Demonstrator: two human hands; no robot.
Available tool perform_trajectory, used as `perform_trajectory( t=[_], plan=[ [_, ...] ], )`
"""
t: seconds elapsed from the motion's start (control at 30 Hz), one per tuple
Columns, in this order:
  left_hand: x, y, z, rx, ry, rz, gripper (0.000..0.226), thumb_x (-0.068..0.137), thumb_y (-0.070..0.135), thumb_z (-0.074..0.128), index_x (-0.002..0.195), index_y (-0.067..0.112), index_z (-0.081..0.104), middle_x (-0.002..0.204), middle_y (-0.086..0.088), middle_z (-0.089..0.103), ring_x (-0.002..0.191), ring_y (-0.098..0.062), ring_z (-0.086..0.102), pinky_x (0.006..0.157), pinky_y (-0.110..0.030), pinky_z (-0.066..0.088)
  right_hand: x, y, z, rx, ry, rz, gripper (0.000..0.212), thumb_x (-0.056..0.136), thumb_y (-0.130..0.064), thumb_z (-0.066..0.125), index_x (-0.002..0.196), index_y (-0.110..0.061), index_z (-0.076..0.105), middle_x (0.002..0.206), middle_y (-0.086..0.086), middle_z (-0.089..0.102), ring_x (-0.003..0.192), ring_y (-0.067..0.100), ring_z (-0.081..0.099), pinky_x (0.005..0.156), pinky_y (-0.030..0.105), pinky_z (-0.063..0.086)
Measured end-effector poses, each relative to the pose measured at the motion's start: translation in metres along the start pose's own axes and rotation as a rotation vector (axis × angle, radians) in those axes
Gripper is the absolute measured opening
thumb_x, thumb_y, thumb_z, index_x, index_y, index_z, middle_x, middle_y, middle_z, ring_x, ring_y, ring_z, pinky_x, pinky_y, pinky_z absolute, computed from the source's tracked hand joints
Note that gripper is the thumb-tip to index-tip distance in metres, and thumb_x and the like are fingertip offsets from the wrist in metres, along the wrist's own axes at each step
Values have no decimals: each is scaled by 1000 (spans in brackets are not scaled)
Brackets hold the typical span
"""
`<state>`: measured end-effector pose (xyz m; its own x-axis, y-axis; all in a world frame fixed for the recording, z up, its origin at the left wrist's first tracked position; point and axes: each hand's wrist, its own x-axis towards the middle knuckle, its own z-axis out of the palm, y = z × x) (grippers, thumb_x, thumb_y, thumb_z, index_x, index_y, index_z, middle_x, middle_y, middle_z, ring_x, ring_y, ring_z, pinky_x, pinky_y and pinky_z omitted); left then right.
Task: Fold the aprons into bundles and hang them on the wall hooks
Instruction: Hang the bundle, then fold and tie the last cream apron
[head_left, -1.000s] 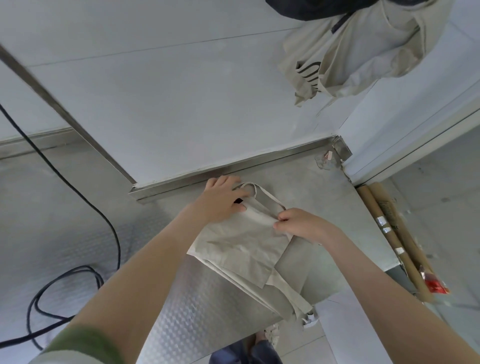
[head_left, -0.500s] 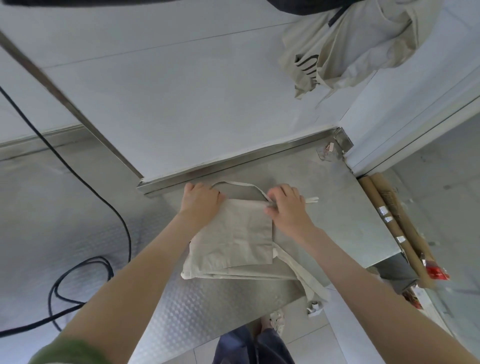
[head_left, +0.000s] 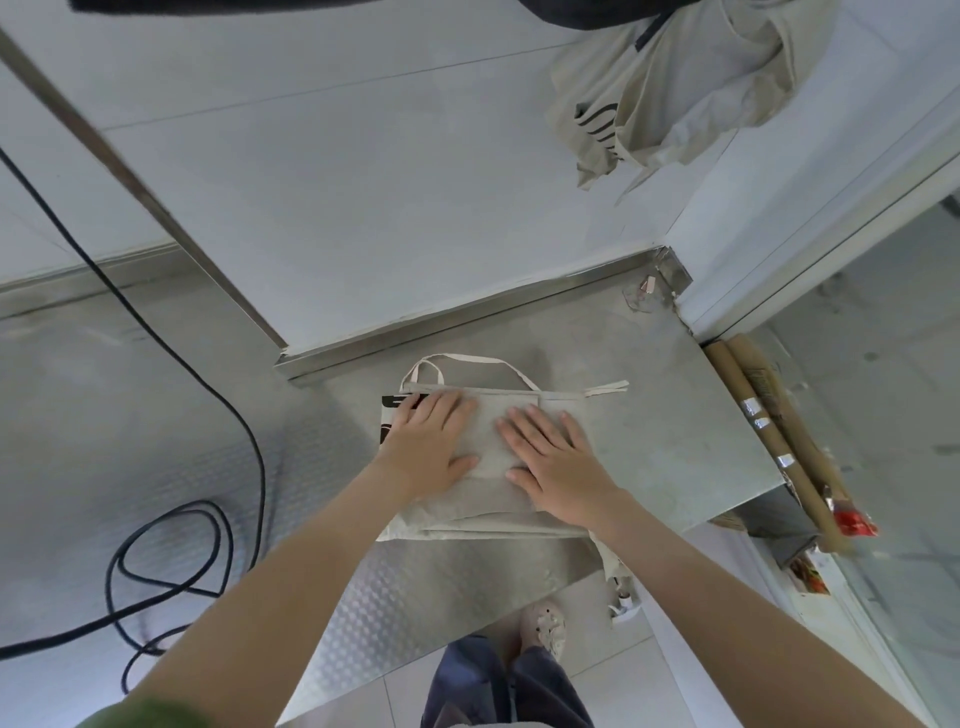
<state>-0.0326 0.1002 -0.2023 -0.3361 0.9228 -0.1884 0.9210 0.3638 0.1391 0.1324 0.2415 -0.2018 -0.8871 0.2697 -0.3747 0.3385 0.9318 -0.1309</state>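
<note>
A beige apron (head_left: 491, 512) lies folded into a flat rectangle on the steel counter (head_left: 675, 431). Its neck loop and a tie end stick out at the far edge, and black print shows at its left side. My left hand (head_left: 434, 441) presses flat on the left half with straight fingers. My right hand (head_left: 553, 457) presses flat on the right half. A strap hangs over the counter's near edge. Another beige apron (head_left: 670, 88) hangs bunched on the white wall at the upper right; its hook is hidden.
A black cable (head_left: 171, 545) loops over the counter's left part. Cardboard tubes (head_left: 774, 431) lean beside the counter's right edge near a red packet (head_left: 854, 522). A steel upstand (head_left: 467, 317) runs along the wall. My legs and a shoe show below.
The apron was folded over into a squarer, flatter stack. Both hands went from pinching its top edge to lying flat on it, sliding toward me.
</note>
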Motion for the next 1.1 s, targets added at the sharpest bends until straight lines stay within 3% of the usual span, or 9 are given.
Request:
perform_trajectory(
  t=[0.1, 0.23, 0.37, 0.5, 0.67, 0.77, 0.83, 0.97, 1.1],
  plan=[
    [20, 13, -13, 3, -31, -22, 72, 86, 56, 52, 143, 16, 32, 142, -2, 39, 131, -23, 38, 108, -36, 15, -4, 8, 0, 25, -52, -105, 75, 89, -60, 20, 152, -29, -9, 156, -9, -15, 144, 10, -17, 116, 35, -14],
    [46, 24, -27, 71, -176, -77, 73, 79, 56, 63, 134, 15, 38, 135, -3, 45, 126, -23, 41, 104, -38, 23, -6, 20, -5, 57, -144, -241, 88, 93, -50, 50, 151, -28, -12, 149, -13, -29, 140, 8, -28, 113, 26, -20],
    [57, 31, -34, 96, -368, -115, 52, 82, 51, 64, 120, 17, 59, 117, -2, 61, 115, -24, 53, 95, -35, 35, -14, 34, -11, 157, -172, -252, 82, 95, -21, 53, 152, -24, -6, 158, -11, -14, 142, 2, -19, 114, 18, -12],
    [47, 29, -42, -213, -437, -179, 35, 83, 31, 64, 115, 15, 63, 112, -7, 62, 110, -26, 56, 82, -31, 40, -30, 54, -20, 98, -70, -106, 73, 95, -14, 46, 153, -20, 3, 161, -4, 4, 148, 10, -2, 120, 29, 1],
    [24, 18, -81, -770, -386, -293, 50, 81, 18, 64, 122, 41, 47, 101, 11, 62, 94, -11, 57, 72, -19, 45, -46, 70, -44, 146, 176, 285, 65, 93, -10, 47, 151, -16, 18, 151, 5, 29, 139, 23, 25, 111, 37, 22],
    [13, 8, -96, -903, -363, -448, 56, 66, 29, 65, 121, 32, 54, 101, 1, 68, 94, -19, 63, 82, -34, 53, -51, 65, -51, 311, 303, 396, 53, 91, -10, 52, 141, -7, 35, 134, 11, 43, 125, 28, 38, 101, 36, 31],
    [9, 1, -90, -979, -319, -538, 56, 57, 35, 63, 111, 20, 61, 103, -6, 69, 96, -25, 65, 91, -43, 52, -51, 52, -56, 576, 235, 445, 38, 91, -11, 54, 128, -8, 44, 116, 10, 54, 107, 24, 51, 89, 31, 38],
    [8, -7, -56, -1171, -219, -774, 67, 52, 35, 68, 112, 8, 61, 101, -12, 69, 90, -29, 68, 85, -44, 56, -43, 20, -50, 1000, -30, 516, 4, 87, -16, 58, 84, -13, 59, 78, 4, 61, 71, 16, 58, 70, 29, 46],
    [-1, 6, -62, -1435, -220, -993, 60, 67, 20, 79, 118, 1, 54, 109, -17, 66, 84, -29, 68, 79, -43, 57, -31, -8, -39, 1378, -167, 539, 19, 90, -8, 58, 71, -12, 54, 74, 7, 58, 68, 16, 57, 59, 20, 44]
  ],
)
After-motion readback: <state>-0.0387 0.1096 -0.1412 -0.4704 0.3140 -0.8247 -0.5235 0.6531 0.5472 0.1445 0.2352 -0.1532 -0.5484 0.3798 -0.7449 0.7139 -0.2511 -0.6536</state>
